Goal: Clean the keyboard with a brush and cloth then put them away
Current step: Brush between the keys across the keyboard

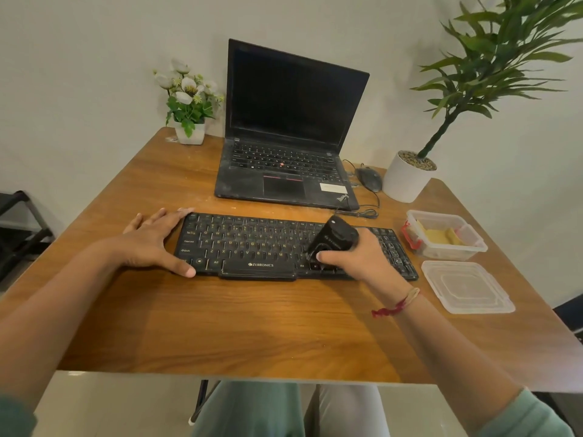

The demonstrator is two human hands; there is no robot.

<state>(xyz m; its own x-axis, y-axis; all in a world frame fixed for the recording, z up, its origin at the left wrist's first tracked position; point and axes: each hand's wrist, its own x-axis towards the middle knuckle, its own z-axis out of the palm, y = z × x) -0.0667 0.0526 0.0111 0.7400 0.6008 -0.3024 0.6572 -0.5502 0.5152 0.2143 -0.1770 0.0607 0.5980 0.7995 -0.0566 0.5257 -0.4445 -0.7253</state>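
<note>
Right grip (350,258) partly hides the brush (335,236) bristles and the keyboard (252,241) keys beneath. Tall plant (504,58) cut off top and right. Yellow item (437,236) in the tub (451,253), maybe cloth, unclear.

The near half of the table (252,326), from its front edge to the keyboard (252,244), is bare wood and passable across the full width. The left grip (151,244) lies flat at the keyboard's left end; beyond it the table is bare up to the flower pot (189,134). The right grip (356,257), holding the brush (334,238), covers the keyboard's right part. Behind the keyboard, the laptop (284,152) leaves a narrow strip. On the right, the open container (448,238), its lid (467,287), the mouse (369,179) and the white plant pot (407,181) obstruct passage.
</note>
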